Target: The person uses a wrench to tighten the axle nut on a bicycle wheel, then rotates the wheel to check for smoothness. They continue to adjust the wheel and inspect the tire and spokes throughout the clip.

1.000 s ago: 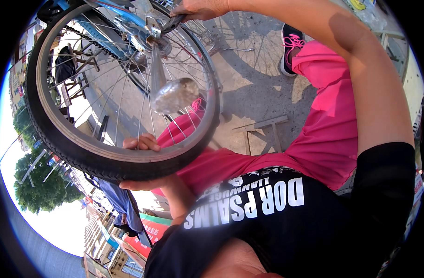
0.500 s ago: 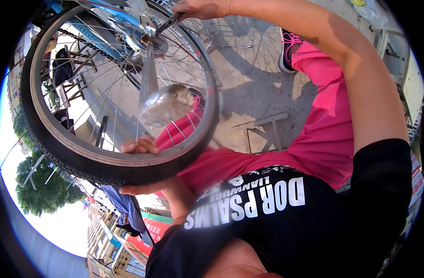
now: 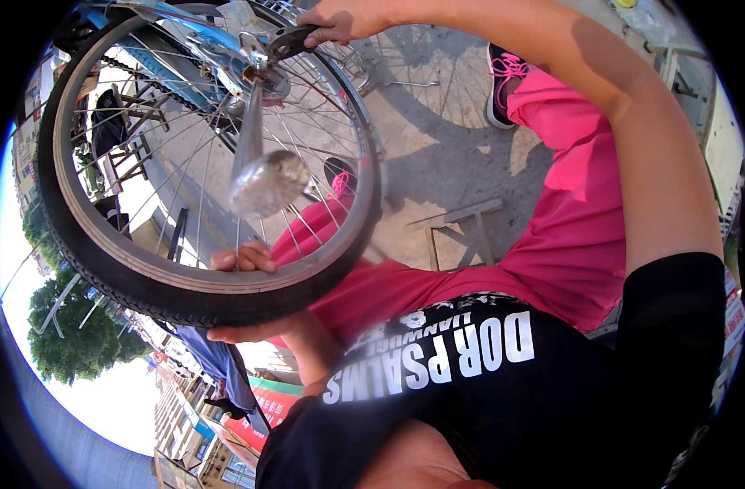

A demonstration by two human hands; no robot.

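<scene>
A bicycle wheel (image 3: 195, 281) with a black tyre, silver rim and wire spokes fills the upper left. My left hand (image 3: 246, 256) is wrapped round its lower part, fingers inside the rim among the spokes and palm under the tyre. At the hub, my right hand (image 3: 345, 19) is closed on a dark wrench (image 3: 291, 41) whose far end meets the axle area. The exact fit at the nut is too small to make out. A silver metal bar (image 3: 248, 134) juts from the axle toward me, ending in a rough rounded tip. Blue frame tubes (image 3: 195, 23) run behind the hub.
A chain (image 3: 148, 73) runs along the far side of the wheel. On the concrete lie a thin metal tool (image 3: 413, 83) and a small frame of bars (image 3: 462, 216). My legs in pink trousers (image 3: 560, 196) spread either side. A red-and-green banner (image 3: 270, 399) stands lower left.
The wrench has swung slightly at the axle, now showing a broader side, and my right hand has shifted with it. The bar's tip sits a little further left. My left hand keeps its grip.
</scene>
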